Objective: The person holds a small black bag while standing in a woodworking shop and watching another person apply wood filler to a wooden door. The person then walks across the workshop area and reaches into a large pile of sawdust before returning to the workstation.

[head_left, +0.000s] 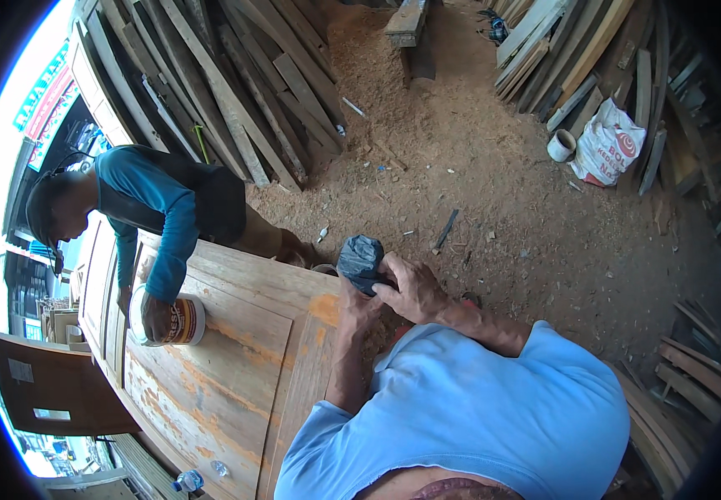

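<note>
A crumpled dark grey plastic bag (361,257), bunched round something I cannot make out, is held up just past the right end of a wooden door panel (244,333). My left hand (358,302) grips it from below, with the fingers partly hidden behind the bag. From the right, my right hand (415,286) closes on its side, thumb and fingers bent against the plastic. The panel lies flat to my left, its surface patched with orange-brown filler or worn finish.
Across the panel a co-worker in teal sleeves (173,225) reaches into a white bucket (187,322). A plastic bottle (187,481) lies near the panel's close edge. Planks (235,92) lean at the back left; a white sack (610,142) and a pale pot (560,146) stand at the right.
</note>
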`<action>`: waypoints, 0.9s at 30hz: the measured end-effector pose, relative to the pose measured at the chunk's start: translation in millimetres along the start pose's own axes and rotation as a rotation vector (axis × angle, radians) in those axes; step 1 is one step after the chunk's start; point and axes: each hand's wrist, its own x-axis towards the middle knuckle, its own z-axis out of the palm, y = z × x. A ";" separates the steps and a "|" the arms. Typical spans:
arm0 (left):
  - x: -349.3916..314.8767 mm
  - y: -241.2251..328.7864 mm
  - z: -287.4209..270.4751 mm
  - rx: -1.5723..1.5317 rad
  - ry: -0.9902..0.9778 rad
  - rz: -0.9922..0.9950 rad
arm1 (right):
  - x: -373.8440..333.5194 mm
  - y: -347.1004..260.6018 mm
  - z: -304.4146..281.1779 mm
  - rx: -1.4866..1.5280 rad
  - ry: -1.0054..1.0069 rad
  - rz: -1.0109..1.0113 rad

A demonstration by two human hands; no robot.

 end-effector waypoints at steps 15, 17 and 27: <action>-7.4 16.3 -14.5 -0.180 -0.117 -0.112 | 11.4 -12.1 -14.6 0.195 -0.178 0.084; -4.8 13.9 -22.0 -0.123 -0.106 -0.135 | 12.9 -18.2 -17.2 0.082 -0.125 0.014; -12.7 20.7 -14.0 -0.135 -0.041 -0.062 | 7.8 -22.7 -34.1 -0.142 0.093 -0.180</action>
